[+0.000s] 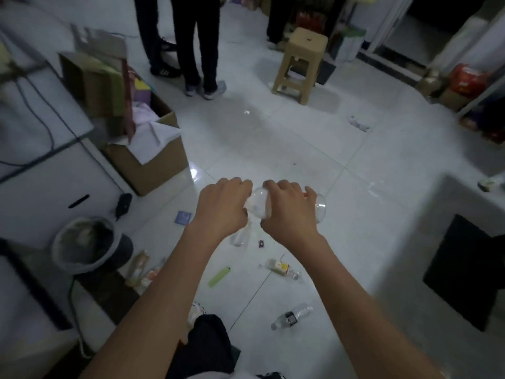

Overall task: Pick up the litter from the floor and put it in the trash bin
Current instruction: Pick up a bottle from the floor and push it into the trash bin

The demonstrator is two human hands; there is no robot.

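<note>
Litter [281,269] dots the floor [341,242] at lower centre, a green lighter [219,277] among it. At mid-frame the left hand [221,206] and right hand [289,212] both have fingers clamped on a clear bottle [259,205]. The trash bin [84,244] sits lower left, well apart; a slack grip could drop the bottle short of it.

Dim room, pale glossy tiled floor [287,149] with dark grout lines and small glints of reflected light. Left side: white cabinet [41,170] with dark cables [35,110] across its top, open cardboard box [153,170] just beside it; far side: tan plastic stool [303,64], legs of standing people [196,45] (upper bodies out of frame), a dark doorway [437,12]. Right: white counter [451,198] with a black panel [464,272] in its face
</note>
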